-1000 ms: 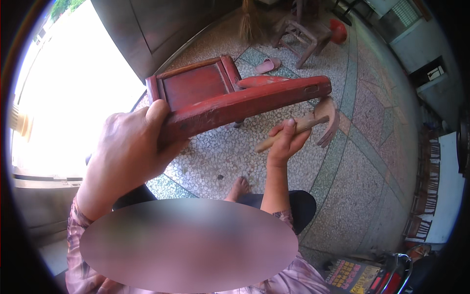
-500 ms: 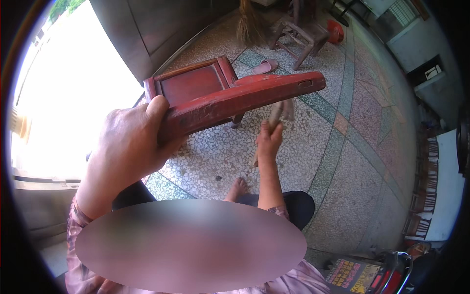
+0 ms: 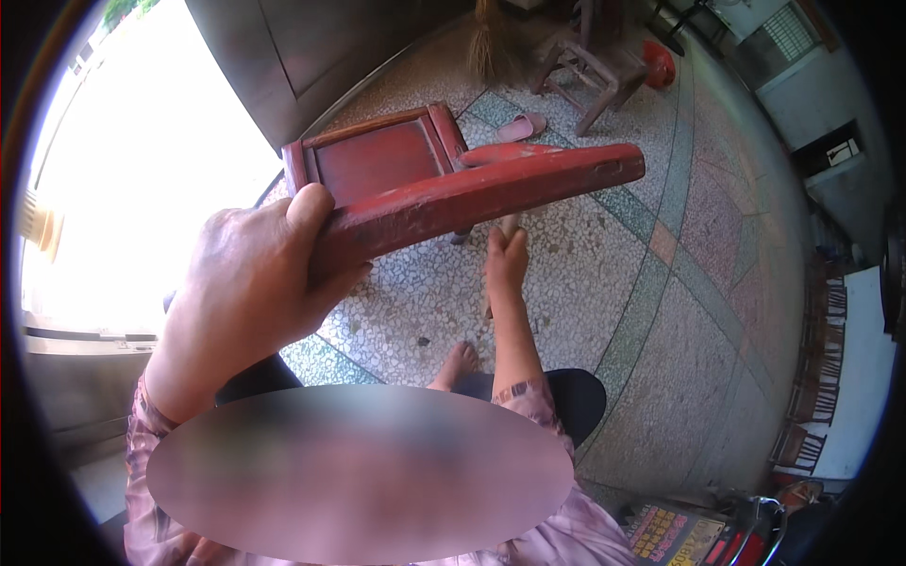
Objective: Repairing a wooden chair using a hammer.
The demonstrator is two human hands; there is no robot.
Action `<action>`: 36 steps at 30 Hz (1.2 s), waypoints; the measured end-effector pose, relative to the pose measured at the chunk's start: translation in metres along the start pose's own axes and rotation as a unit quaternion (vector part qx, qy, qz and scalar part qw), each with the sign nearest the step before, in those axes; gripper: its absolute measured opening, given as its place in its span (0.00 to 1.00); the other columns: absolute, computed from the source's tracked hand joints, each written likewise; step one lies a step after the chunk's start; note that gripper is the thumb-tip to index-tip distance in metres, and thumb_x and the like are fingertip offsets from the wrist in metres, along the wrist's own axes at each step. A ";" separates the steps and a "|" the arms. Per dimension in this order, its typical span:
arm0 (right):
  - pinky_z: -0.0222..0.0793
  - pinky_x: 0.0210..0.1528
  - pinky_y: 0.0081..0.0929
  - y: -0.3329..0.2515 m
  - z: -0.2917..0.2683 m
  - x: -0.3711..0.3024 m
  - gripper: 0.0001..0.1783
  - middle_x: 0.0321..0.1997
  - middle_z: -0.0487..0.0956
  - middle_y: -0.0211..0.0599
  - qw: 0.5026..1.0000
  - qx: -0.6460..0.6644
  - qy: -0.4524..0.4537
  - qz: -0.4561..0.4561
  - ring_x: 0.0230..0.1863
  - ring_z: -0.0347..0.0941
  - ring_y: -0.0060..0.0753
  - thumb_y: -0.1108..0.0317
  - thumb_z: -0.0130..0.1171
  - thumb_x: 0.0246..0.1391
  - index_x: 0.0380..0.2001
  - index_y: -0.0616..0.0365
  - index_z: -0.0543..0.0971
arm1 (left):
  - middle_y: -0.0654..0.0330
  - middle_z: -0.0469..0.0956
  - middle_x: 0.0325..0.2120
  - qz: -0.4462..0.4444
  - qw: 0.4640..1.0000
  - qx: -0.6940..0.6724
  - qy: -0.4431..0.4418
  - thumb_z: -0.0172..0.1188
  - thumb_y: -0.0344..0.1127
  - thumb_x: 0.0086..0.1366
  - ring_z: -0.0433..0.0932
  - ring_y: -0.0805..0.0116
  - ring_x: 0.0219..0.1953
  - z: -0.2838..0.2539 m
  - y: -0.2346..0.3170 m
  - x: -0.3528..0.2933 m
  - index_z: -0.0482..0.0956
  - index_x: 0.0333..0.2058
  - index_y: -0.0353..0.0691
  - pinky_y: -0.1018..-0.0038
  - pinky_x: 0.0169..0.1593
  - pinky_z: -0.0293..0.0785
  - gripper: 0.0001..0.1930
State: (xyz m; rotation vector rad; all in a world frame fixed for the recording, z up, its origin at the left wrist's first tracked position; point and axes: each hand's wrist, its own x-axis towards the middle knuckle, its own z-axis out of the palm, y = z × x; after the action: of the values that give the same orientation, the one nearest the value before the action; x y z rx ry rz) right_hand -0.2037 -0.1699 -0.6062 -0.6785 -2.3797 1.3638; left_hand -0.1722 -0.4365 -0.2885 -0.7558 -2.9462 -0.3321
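My left hand (image 3: 247, 259) is wrapped round the near end of a thick red wooden bar (image 3: 491, 198), worn along its edges. The bar belongs to, or lies against, a red wooden chair or stool frame with a flat framed panel (image 3: 382, 165); I cannot tell exactly how they join. Below the bar, my right hand (image 3: 507, 259) is closed round a light wooden handle (image 3: 510, 225). The handle's upper end is hidden behind the bar, so its kind does not show.
A pink slipper (image 3: 522, 127) lies on the patterned stone floor (image 3: 585, 283). Beyond it stand a worn wooden stool (image 3: 595, 75), a straw broom (image 3: 489, 52) and a red basin (image 3: 659, 64). A bare foot (image 3: 460, 363) rests below. Bright light fills the left side.
My right hand has shifted slightly left, and the handle's upper end, blurred beside the bar before, is now behind it. The bar appears slightly farther right in view; my left grip stays.
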 end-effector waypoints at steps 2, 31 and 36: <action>0.63 0.18 0.21 -0.019 -0.018 -0.004 0.17 0.22 0.69 0.35 0.996 0.077 0.039 -0.007 0.17 0.67 0.24 0.57 0.52 0.57 0.35 0.61 0.64 | 0.51 0.75 0.18 -0.005 1.000 0.006 -0.004 0.67 0.37 0.46 0.76 0.50 0.23 -0.001 0.001 -0.001 0.71 0.31 0.38 0.62 0.29 0.70 0.17; 0.66 0.27 0.31 0.001 -0.008 0.002 0.12 0.21 0.66 0.32 0.959 0.127 0.135 -0.215 0.20 0.66 0.29 0.58 0.49 0.58 0.32 0.54 0.64 | 0.53 0.75 0.18 0.022 1.000 0.002 0.006 0.67 0.36 0.47 0.76 0.52 0.21 -0.003 0.008 0.002 0.71 0.31 0.38 0.63 0.28 0.70 0.16; 0.67 0.34 0.45 -0.011 -0.003 0.000 0.21 0.29 0.74 0.55 0.995 -0.103 0.000 -0.001 0.28 0.72 0.57 0.54 0.49 0.57 0.39 0.64 0.65 | 0.56 0.70 0.13 0.050 0.997 0.006 0.052 0.62 0.39 0.54 0.74 0.56 0.17 0.002 -0.001 0.004 0.67 0.27 0.38 0.64 0.24 0.69 0.14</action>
State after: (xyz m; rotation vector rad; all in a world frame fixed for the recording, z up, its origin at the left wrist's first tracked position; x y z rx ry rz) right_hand -0.2055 -0.1726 -0.5956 -0.7282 -2.5437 1.1253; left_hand -0.1758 -0.4351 -0.2904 -0.8535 -2.7994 -0.3349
